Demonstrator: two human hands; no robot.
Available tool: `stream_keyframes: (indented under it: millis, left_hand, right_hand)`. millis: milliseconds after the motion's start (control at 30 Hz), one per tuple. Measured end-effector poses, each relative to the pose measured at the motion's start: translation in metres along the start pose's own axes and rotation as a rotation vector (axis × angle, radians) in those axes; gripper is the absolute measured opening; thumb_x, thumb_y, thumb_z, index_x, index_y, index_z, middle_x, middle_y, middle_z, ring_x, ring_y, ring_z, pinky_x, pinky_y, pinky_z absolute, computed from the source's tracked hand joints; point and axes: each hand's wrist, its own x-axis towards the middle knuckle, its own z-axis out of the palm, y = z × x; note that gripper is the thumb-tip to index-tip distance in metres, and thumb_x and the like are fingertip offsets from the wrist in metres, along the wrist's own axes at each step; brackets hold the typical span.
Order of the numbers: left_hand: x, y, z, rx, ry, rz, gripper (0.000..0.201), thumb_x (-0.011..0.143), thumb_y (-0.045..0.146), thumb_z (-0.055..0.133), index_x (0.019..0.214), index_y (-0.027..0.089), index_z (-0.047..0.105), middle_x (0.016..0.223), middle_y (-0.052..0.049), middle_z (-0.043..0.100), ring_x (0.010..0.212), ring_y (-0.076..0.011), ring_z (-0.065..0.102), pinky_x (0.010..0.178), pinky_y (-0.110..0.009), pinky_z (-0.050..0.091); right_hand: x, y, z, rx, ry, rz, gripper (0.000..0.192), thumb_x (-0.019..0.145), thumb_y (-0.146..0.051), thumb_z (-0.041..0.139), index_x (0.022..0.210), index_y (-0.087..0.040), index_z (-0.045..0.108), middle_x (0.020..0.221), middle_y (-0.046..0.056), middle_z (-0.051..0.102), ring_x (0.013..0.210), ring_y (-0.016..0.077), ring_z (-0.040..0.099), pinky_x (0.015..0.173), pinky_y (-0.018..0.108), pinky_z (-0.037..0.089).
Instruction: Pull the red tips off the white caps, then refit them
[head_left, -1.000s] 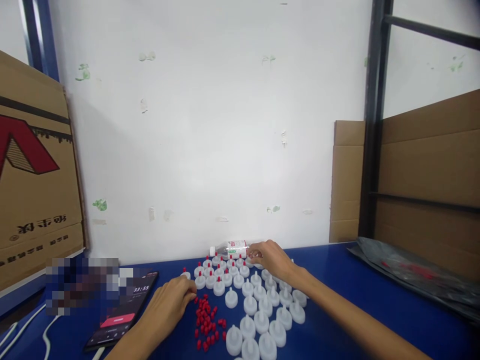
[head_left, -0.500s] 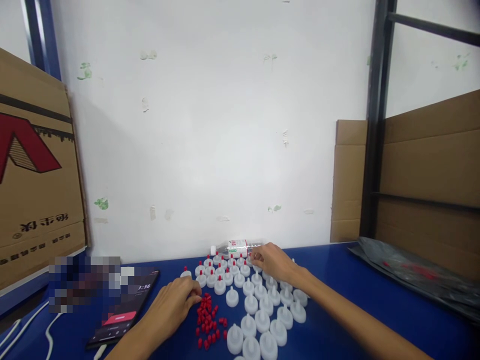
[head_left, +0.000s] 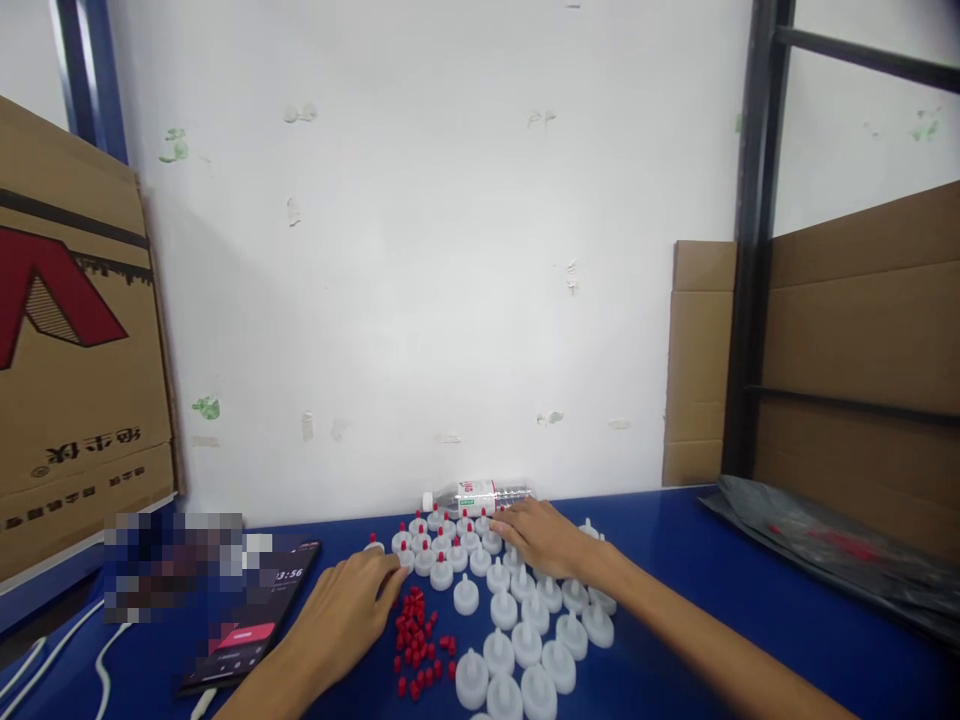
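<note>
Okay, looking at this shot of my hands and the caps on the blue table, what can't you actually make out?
Head view only:
- Left hand: its fingertips curl under at the red tips, so a pinch cannot be told.
- Right hand: covers some white caps; what it grips is hidden.
- Phone: screen too small and tilted to read fully.
- Patch left of the phone: pixelated.
- Bottle: label too small.
- Nearest caps: cut off by the bottom edge.

**Layout on the tabletop**

The caps (head_left: 517, 620) stand in rows at the middle of the tabletop (head_left: 712, 590), with the loose plugs (head_left: 418, 640) heaped just to their left. Behind the caps, against the wall, lies a bottle (head_left: 476, 496) on its side. A phone (head_left: 251, 620) lies left of the plugs, cables (head_left: 97, 660) further left. A carton (head_left: 75, 340) leans at far left; a bag (head_left: 825, 550) lies at far right, before cardboard sheets (head_left: 855, 330).
</note>
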Motion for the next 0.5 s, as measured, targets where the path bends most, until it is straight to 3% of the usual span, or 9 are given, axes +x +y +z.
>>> stream_keyframes:
  millis: [133,267,400,500]
  left_hand:
    - [0.001,0.001,-0.003,-0.009,0.054,0.014,0.039,0.105,0.033,0.035,0.088,0.024,0.069,0.094,-0.007,0.072,0.093,-0.0262,0.070,0.077,-0.033,0.044]
    - [-0.003,0.012,-0.016,-0.083,0.160,0.025,0.038,0.106,0.033,0.031,0.091,0.023,0.065,0.093,-0.005,0.071,0.086,-0.0229,0.069,0.075,-0.032,0.044]
    - [-0.010,0.026,-0.018,-0.125,0.215,0.204,0.031,0.108,0.032,0.030,0.115,0.027,0.059,0.112,-0.004,0.070,0.096,-0.0205,0.069,0.080,-0.030,0.048]
    - [-0.014,0.036,-0.012,-0.007,0.195,0.328,0.026,0.108,0.029,0.034,0.123,0.029,0.055,0.119,-0.005,0.067,0.099,-0.0224,0.069,0.073,-0.030,0.049]
  right_hand:
    - [0.001,-0.005,-0.013,0.017,0.079,-0.031,0.051,0.109,-0.047,0.033,0.092,-0.019,0.072,0.094,0.011,0.075,0.097,0.0282,0.068,0.092,0.038,0.041]
    - [0.000,-0.021,-0.030,0.096,0.172,-0.042,0.038,0.102,-0.054,0.053,0.104,-0.019,0.067,0.100,0.010,0.073,0.096,0.0274,0.066,0.087,0.036,0.042]
    - [-0.009,-0.054,-0.035,0.228,0.079,-0.173,0.028,0.092,-0.050,0.071,0.101,-0.025,0.062,0.097,0.000,0.070,0.090,0.0192,0.065,0.075,0.026,0.044]
    - [-0.016,-0.076,-0.037,0.298,-0.008,-0.247,0.036,0.084,-0.047,0.081,0.102,-0.027,0.057,0.093,-0.004,0.065,0.084,0.0169,0.061,0.067,0.023,0.041]
